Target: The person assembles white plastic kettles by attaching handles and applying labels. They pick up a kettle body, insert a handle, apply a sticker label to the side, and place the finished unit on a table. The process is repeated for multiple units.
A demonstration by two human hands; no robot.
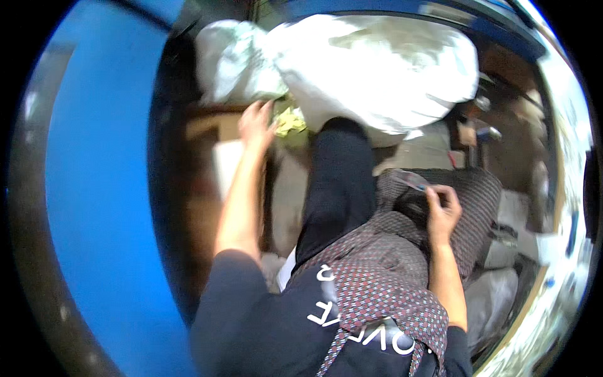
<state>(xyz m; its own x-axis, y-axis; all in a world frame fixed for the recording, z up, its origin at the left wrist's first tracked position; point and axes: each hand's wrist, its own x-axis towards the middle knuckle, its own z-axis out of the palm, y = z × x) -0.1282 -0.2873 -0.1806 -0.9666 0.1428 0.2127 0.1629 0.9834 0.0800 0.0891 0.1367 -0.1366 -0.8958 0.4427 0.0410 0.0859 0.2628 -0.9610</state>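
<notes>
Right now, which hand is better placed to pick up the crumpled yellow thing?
Probably the left hand: it is beside the yellow thing. The right hand is farther away, over the patterned apron, and seems to pinch a clear item.

Head-worn fisheye, looking down, close above hands [255, 129].

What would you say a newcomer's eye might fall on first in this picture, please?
Probably the large, flat, bright blue panel down the left side, and the big, bulging, white plastic-looking bag at the top centre. Next might come the person's bare left hand, beside some crumpled yellow material, and the bare right hand, right of centre, pinching a small, thin, see-through item too blurred to identify.
</notes>
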